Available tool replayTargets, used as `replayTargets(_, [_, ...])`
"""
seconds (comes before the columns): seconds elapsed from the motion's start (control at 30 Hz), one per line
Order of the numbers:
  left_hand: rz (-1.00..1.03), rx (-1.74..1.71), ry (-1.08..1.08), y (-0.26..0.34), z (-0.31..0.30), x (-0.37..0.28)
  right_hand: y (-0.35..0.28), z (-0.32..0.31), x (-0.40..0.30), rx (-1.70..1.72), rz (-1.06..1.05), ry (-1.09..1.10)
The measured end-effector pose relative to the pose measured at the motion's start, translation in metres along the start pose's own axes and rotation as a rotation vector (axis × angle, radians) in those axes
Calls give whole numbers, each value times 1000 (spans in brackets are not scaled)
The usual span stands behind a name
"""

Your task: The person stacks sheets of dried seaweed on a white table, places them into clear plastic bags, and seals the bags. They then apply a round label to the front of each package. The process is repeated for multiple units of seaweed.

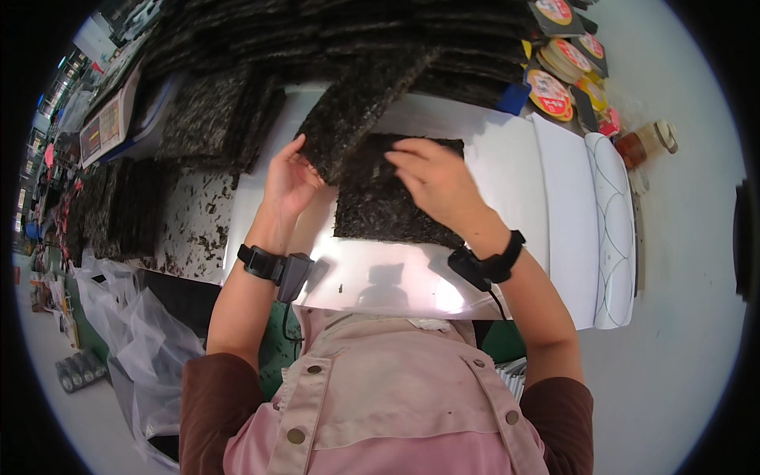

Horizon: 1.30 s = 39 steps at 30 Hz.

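Note:
My left hand [291, 184] grips the near edge of a dark dried seaweed sheet [350, 107], thumb on one side and fingers on the other. That sheet slants up and to the right, its far end close to the stacks behind. A second seaweed sheet [395, 214] lies flat on the shiny metal work surface [504, 172]. Above its right part hovers my right hand [439, 184], blurred, with fingers somewhat apart and nothing visible between them. Whether its fingertips touch the flat sheet cannot be told.
High stacks of seaweed [332, 29] fill the back. More seaweed piles [202, 119] stand left, near a crumb-strewn board [196, 219]. Round labelled containers [549, 92] and a jar of brown liquid [632, 148] sit at right, behind a patterned white roll [608, 237]. A clear plastic bag [142, 332] hangs front left.

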<state>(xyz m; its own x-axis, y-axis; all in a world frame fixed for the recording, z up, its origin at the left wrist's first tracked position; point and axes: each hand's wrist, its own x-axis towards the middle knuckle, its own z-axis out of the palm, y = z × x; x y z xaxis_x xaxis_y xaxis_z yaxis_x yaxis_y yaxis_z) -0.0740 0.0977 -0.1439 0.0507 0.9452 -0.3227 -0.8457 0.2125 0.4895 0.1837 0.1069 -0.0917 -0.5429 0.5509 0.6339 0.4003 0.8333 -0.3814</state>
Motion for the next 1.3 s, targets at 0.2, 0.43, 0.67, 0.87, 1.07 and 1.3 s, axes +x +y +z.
replayTargets(0.2, [-4, 122, -56, 2, 39, -19, 8, 3, -7, 53, -16, -250])
replayTargets(0.43, [54, 622, -10, 2, 41, -22, 31, -71, -19, 1283, 1229, 236])
replayTargets(0.67, [383, 1127, 89, -28, 15, 0, 26, -46, -60, 567, 1065, -17])
replayTargets(0.87, [296, 1251, 174, -35, 41, -19, 25, -28, -77, 423, 884, 80])
replayTargets(1.07, [233, 1328, 29, -38, 47, -18, 5, -16, -74, 221, 851, 60])
replayTargets(1.3, [286, 1182, 148, -44, 44, -20, -2, -9, -72, 558, 853, 178])
